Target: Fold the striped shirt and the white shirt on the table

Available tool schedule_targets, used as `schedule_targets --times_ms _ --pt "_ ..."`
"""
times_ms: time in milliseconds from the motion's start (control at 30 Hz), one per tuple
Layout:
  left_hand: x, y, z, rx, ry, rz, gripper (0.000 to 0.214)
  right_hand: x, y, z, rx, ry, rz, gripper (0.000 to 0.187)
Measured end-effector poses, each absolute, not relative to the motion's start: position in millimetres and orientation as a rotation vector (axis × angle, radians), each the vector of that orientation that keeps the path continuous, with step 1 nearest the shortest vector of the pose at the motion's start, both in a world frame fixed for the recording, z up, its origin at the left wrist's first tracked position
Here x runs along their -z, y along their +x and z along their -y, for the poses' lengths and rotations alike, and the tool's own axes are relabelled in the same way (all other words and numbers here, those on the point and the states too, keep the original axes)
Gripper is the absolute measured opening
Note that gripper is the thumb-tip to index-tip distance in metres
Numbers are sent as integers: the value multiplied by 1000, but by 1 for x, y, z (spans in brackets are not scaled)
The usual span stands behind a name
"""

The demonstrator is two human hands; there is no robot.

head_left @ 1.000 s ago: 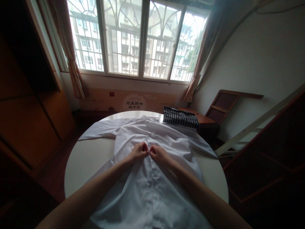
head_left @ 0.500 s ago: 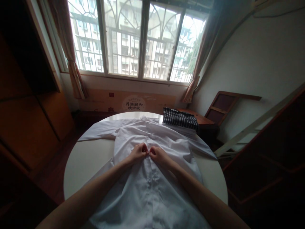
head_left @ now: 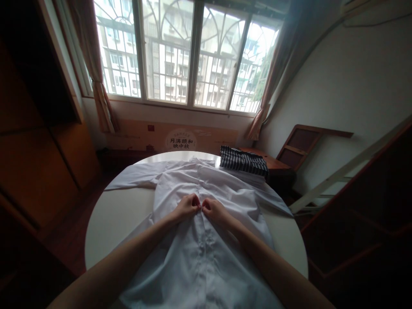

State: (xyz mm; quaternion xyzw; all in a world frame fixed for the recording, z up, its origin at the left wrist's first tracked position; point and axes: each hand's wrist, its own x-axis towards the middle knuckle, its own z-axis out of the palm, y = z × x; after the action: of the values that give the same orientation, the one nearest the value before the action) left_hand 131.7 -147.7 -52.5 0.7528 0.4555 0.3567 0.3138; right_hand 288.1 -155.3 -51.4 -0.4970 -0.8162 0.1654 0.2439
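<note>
A white button-up shirt (head_left: 206, 240) lies spread front-up on a round white table (head_left: 119, 214), collar toward the window and one sleeve stretched out to the left. My left hand (head_left: 186, 207) and my right hand (head_left: 214, 209) meet at the shirt's front placket, mid-chest. Both have their fingers curled and pinched on the fabric edges there. What lies between the fingertips is too small to make out.
Folded striped dark clothes (head_left: 243, 162) sit at the table's far right edge. A wooden cabinet (head_left: 38, 141) stands to the left, a low wooden desk (head_left: 273, 165) and leaning boards to the right. A barred window (head_left: 186, 51) with curtains fills the far wall.
Both hands stay pinched at the same spot on the placket. Only the camera has shifted slightly.
</note>
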Motion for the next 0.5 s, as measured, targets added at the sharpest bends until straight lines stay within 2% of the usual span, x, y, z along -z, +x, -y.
schedule_targets --times_ms 500 --pt "59 132 145 -948 2011 -1196 4 51 288 156 -451 -1369 2228 12"
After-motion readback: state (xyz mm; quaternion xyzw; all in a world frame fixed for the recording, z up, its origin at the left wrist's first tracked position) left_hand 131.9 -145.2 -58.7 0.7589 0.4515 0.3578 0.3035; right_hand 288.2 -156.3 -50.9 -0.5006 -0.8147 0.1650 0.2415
